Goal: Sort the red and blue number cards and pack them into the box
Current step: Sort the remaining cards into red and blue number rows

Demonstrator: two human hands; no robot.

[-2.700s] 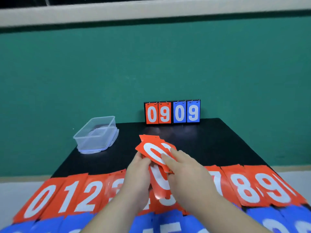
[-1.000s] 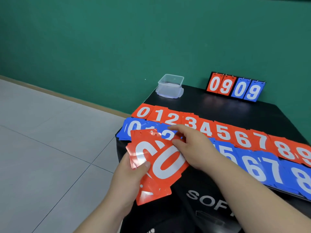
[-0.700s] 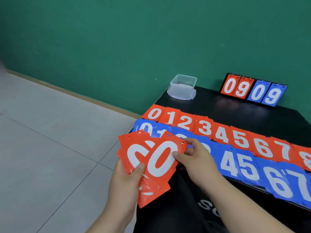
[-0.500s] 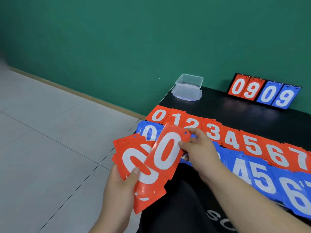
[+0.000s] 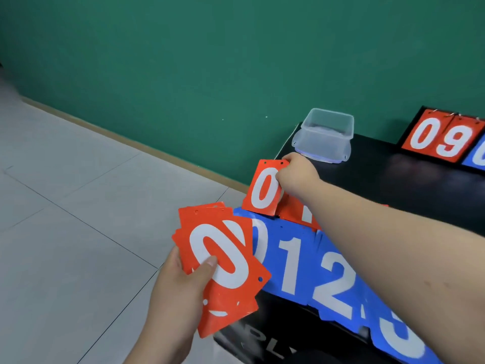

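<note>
Over the red row (image 5: 298, 218), right hand (image 5: 296, 174) now pinches a 0 card (image 5: 262, 191) taken from the stack (image 5: 223, 261) that left hand (image 5: 175, 290) grips; sorting continues.

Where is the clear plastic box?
The clear box sits upper right in the head view, on the far left corner of the black table, just beyond the right hand pinching a red 0 card and left of the scoreboard.

Red number cards (image 5: 231, 292) are seen as thin glossy plastic, scuffed white near the lower edge. Blue cards (image 5: 296, 264) likewise smooth, sheened. Box (image 5: 325, 137) — clear, slightly cloudy plastic. Table top (image 5: 393, 185) — black, glossy. Wall (image 5: 210, 61) painted matt.
</note>
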